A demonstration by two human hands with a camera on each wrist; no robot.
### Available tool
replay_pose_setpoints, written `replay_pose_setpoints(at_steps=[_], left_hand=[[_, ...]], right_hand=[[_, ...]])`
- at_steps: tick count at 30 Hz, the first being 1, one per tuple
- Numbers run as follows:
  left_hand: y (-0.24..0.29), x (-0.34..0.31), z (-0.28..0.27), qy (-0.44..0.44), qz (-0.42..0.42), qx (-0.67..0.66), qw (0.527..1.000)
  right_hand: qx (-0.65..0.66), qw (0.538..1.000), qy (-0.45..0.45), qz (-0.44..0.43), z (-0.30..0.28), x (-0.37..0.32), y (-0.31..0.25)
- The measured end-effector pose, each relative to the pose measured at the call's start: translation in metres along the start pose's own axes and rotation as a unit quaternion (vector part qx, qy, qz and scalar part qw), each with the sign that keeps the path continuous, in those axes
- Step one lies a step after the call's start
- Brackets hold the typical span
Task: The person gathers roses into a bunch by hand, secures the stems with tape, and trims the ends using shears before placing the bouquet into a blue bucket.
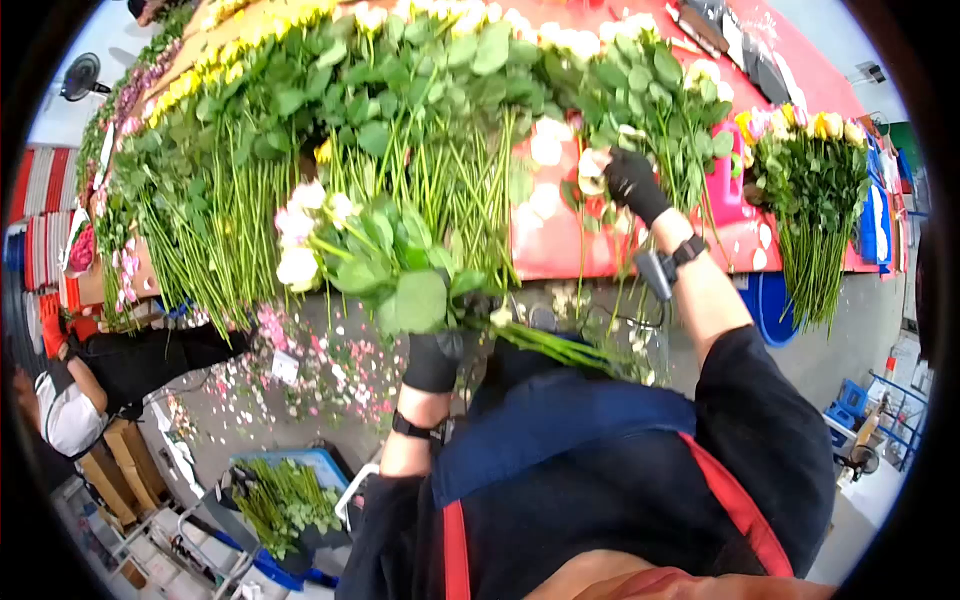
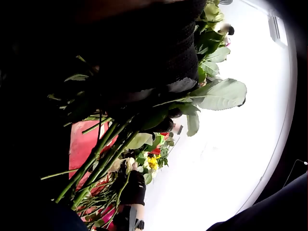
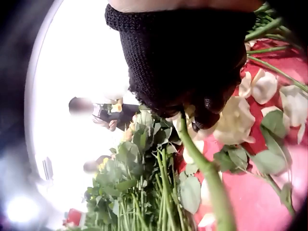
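My left hand [image 1: 436,360], in a black glove, grips a bunch of roses [image 1: 395,270] in front of my body. Their white and pale pink heads point left, and the cut stems [image 2: 103,161] stick out on the other side of the fist. Over the red table, my right hand [image 1: 635,183], also gloved, pinches a single cream rose [image 1: 592,170] close beneath its head. From between those fingers, in the right wrist view, a thick green stem [image 3: 207,168] runs toward the camera. Loose cream petals [image 3: 264,86] and a leafy sprig [image 3: 272,163] lie beside this hand.
Many long-stemmed roses [image 1: 390,110] line the red table [image 1: 560,255], stems overhanging its near edge. A pink container [image 1: 727,185] and another rose bundle [image 1: 810,190] are at right, above a blue bucket [image 1: 770,308]. Petals litter the floor [image 1: 330,385]. Another person [image 1: 75,400] is at left.
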State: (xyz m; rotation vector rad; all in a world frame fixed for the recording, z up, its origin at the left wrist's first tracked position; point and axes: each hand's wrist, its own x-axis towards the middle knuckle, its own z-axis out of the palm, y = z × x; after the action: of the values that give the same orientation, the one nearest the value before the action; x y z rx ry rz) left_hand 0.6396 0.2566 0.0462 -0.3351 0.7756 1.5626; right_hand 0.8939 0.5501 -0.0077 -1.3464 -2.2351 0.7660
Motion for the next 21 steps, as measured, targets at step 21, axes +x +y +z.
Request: replay_pose_setpoints(at_steps=[21], left_hand=[[-0.012, -0.001, 0.006, -0.146, -0.053, -0.015, 0.988]], right_hand=[[0.427, 0.883, -0.091, 0.175, -0.097, -0.056, -0.084]])
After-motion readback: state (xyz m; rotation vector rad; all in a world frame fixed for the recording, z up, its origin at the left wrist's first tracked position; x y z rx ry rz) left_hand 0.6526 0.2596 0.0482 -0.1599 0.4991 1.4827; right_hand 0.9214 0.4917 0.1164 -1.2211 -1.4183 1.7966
